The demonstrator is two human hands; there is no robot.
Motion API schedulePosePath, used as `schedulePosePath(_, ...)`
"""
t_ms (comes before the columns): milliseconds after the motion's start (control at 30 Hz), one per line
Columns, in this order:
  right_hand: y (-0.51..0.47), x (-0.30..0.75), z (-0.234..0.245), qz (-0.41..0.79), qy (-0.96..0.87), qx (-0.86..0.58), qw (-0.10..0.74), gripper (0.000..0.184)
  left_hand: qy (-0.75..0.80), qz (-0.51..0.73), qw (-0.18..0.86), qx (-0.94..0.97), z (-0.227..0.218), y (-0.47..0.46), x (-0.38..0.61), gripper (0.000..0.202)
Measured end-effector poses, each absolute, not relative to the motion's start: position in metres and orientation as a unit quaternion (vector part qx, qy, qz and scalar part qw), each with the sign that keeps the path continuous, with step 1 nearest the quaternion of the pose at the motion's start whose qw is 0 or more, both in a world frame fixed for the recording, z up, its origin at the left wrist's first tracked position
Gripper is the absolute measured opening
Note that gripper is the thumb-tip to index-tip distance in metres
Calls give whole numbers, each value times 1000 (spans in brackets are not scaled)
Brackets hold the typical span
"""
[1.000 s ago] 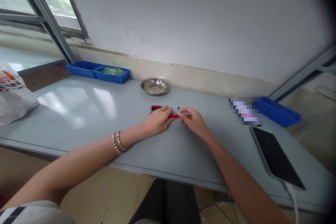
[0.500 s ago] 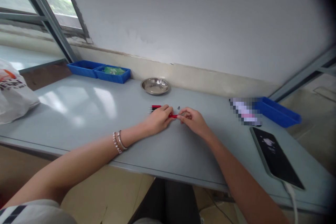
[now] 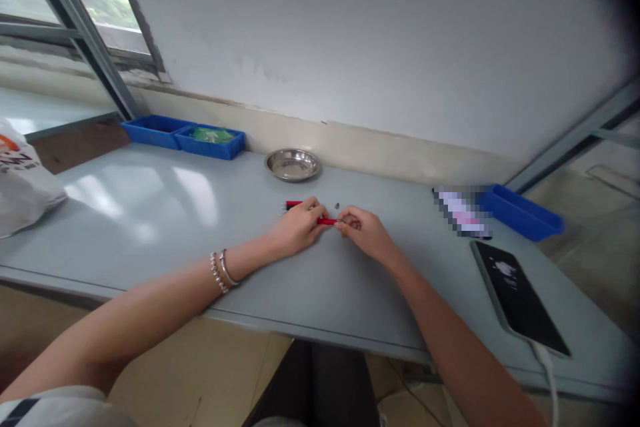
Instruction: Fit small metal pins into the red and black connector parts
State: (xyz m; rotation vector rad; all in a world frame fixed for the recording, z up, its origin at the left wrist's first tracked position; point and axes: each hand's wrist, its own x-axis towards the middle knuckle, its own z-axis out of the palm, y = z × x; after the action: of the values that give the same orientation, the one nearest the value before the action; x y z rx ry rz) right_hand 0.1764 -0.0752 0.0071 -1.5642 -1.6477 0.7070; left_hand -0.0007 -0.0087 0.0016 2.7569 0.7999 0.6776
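A slim red pen (image 3: 327, 221) lies level between my two hands, low over the table. My left hand (image 3: 300, 227) is closed around its left part. The fingertips of my right hand (image 3: 364, 230) pinch the right end, where a bit of silvery metal shows. Just beyond my left hand are more pens (image 3: 293, 205), red and black with pale tips pointing left, partly hidden by that hand. A small dark piece (image 3: 337, 205) rests on the table behind the gap between my hands.
A round steel dish (image 3: 293, 177) stands near the wall. Two blue trays (image 3: 210, 147) sit at the back left, one holding green packets. At right are another blue tray (image 3: 525, 213), a blurred-out phone-like object (image 3: 463, 213) and a plugged-in phone (image 3: 520, 297). A white bag (image 3: 30, 187) sits far left.
The whole view has shifted slightly. Both hands keep the same hold on the red pen, and a little more of its red barrel shows between them.
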Motion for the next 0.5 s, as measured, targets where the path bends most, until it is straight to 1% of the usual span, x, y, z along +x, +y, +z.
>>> schedulePosePath(33,-75,177,7,273,-651,-608,364,15,271,225,94,931,2,-9,0,13)
schedulePosePath(133,-76,176,8,253,-667,-615,336,28,271,214,88,934,2,-10,0,14)
schedulePosePath(200,-76,175,9,248,-665,-624,327,33,270,209,88,936,4,-11,1,15)
schedulePosePath(333,-78,179,17,229,-635,-656,338,28,300,192,88,930,14,-9,-2,17)
schedulePosePath(400,-85,195,25,166,-606,-688,363,31,334,188,80,920,20,-1,-7,18)
schedulePosePath(467,-102,222,33,67,-540,-745,385,30,377,190,72,904,25,12,-14,18)
schedulePosePath(500,-114,239,35,14,-489,-784,381,30,393,188,69,898,25,20,-17,18)
